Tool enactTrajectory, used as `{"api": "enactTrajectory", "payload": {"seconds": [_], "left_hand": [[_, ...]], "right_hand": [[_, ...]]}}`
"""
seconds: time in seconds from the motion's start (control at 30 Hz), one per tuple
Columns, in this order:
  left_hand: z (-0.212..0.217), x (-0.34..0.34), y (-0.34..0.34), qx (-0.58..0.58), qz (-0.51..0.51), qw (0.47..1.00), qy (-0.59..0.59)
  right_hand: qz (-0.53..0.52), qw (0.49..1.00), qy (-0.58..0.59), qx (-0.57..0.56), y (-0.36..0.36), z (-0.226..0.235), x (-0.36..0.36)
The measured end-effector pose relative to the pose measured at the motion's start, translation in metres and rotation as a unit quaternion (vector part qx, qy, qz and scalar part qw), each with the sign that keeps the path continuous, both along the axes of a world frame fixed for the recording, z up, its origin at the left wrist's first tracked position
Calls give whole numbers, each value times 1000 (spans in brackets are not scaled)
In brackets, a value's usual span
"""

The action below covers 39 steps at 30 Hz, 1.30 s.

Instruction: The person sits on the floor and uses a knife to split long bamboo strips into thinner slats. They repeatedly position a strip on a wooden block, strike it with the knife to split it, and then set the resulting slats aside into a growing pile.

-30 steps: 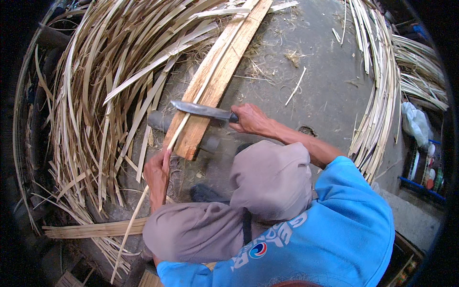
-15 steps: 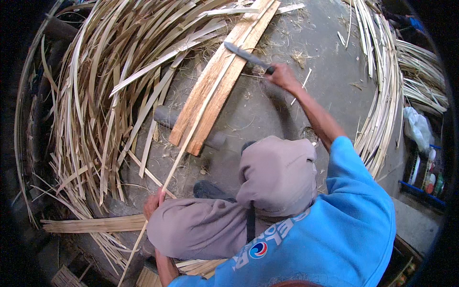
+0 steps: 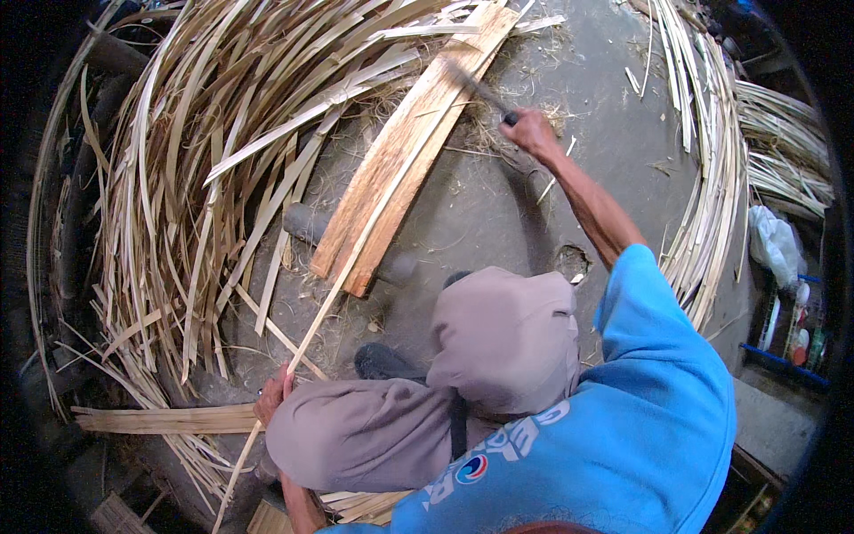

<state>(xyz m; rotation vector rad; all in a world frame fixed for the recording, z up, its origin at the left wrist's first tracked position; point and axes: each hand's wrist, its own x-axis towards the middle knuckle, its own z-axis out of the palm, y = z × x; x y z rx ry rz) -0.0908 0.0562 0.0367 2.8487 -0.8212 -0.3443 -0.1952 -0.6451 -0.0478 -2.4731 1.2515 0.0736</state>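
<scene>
Two hands: I saw both at work, well apart from each other.
Right hand: my right hand (image 3: 532,133) reached far forward, grip pressed together around the dark handle of a long knife (image 3: 485,93).
Knife: its blade lay motion-blurred, angled up and to the left over the far end of the wooden plank (image 3: 405,156).
Left hand: my left hand (image 3: 274,398) sat low beside the left knee, grip pinching a long thin bamboo strip (image 3: 342,285).
Strip: it ran diagonally from the hand up along the plank's right edge toward the knife.
Plank: it lay slanted on the concrete floor (image 3: 498,214), its near end over a dark pipe (image 3: 307,224).
Surroundings: heaps of split bamboo strips (image 3: 191,178) curved around the left, and more strips (image 3: 712,178) curved on the right.
</scene>
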Motion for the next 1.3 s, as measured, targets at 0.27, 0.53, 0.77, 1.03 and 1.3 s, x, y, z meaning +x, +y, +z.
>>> {"api": "enactTrajectory", "payload": {"seconds": [0.27, 0.53, 0.77, 1.03, 1.3], "left_hand": [[-5, 12, 19, -47, 18, 999, -11], [0, 64, -164, -139, 120, 877, 444], [-38, 41, -166, -202, 120, 877, 419], [-39, 23, -165, -145, 99, 948, 264], [-23, 33, -146, -163, 109, 907, 372]], "right_hand": [[-228, 963, -141, -13, -59, -26, -22], [7, 986, -164, -31, 41, 13, -16], [77, 990, -99, -68, 50, -27, -23], [310, 927, -96, 187, 219, 10, -30], [95, 990, -49, 94, 166, 10, -17]]}}
